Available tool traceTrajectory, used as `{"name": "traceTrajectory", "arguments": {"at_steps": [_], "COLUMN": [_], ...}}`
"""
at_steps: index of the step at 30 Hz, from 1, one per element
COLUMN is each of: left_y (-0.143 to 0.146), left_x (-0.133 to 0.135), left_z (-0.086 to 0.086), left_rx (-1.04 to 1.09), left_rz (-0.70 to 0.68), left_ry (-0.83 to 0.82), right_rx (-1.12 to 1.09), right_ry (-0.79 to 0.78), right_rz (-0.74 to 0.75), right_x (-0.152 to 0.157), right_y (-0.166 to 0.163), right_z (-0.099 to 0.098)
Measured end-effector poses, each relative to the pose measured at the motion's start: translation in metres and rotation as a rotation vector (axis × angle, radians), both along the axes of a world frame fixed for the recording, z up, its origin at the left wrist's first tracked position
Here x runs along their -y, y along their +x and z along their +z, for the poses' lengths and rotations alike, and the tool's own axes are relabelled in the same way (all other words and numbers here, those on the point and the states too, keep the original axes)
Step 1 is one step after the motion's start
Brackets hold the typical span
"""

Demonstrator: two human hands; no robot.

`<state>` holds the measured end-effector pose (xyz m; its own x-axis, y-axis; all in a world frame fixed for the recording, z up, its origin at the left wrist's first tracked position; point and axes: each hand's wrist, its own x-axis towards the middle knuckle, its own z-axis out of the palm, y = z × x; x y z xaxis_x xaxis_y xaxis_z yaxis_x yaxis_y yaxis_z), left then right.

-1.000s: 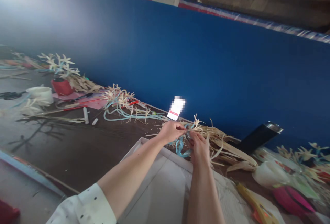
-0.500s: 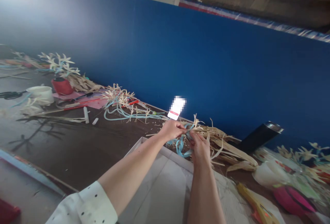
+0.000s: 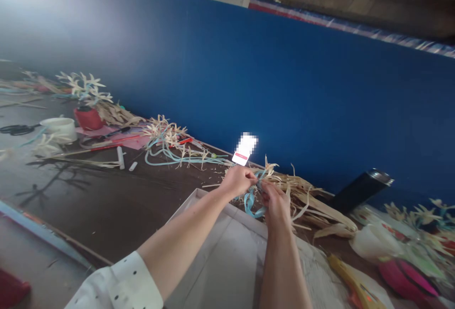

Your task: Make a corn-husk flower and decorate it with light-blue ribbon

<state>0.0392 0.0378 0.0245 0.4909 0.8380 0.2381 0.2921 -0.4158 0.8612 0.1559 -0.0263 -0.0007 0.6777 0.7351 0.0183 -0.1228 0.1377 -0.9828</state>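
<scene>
My left hand (image 3: 239, 180) is closed in a pinch, its fingertips meeting those of my right hand at a light blue strip of tape or ribbon (image 3: 250, 204) that hangs in a loop below. With thumb and fingers together, my right hand (image 3: 276, 201) grips the blue-wrapped stem of a pale flower made of dried husk (image 3: 270, 168). The exact spot where strip and stem meet is partly hidden by the fingers. Behind and to the right of my right hand lies a heap of dried corn husks (image 3: 313, 200).
A lit phone (image 3: 245, 150) leans by the blue wall. Blue-stemmed husk flowers (image 3: 165, 133), a white cup (image 3: 60, 130) and a red pot (image 3: 88, 118) stand leftward. To the right are a tilted black flask (image 3: 360, 189), a yellow tool (image 3: 350, 278) and a pink pouch (image 3: 407, 278).
Both hands stay at almost the same place, fingertips still together at the blue strip. The whole view has shifted very slightly; nothing was let go.
</scene>
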Motion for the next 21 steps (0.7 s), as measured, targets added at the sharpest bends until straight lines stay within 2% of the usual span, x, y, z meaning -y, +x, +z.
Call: {"name": "traceTrajectory", "arguments": {"at_steps": [14,21], "left_y": [0.002,0.002], "left_x": [0.008,0.011], "left_z": [-0.002,-0.005], "left_rx": [0.020,0.028], "left_rz": [0.061,0.066], "left_ry": [0.079,0.103], "right_rx": [0.036,0.095], "right_ry": [0.003,0.009], "right_rz": [-0.002,-0.007], "right_x": [-0.001,-0.003], "right_y": [-0.005,0.000], "right_z": [0.004,-0.003]}}
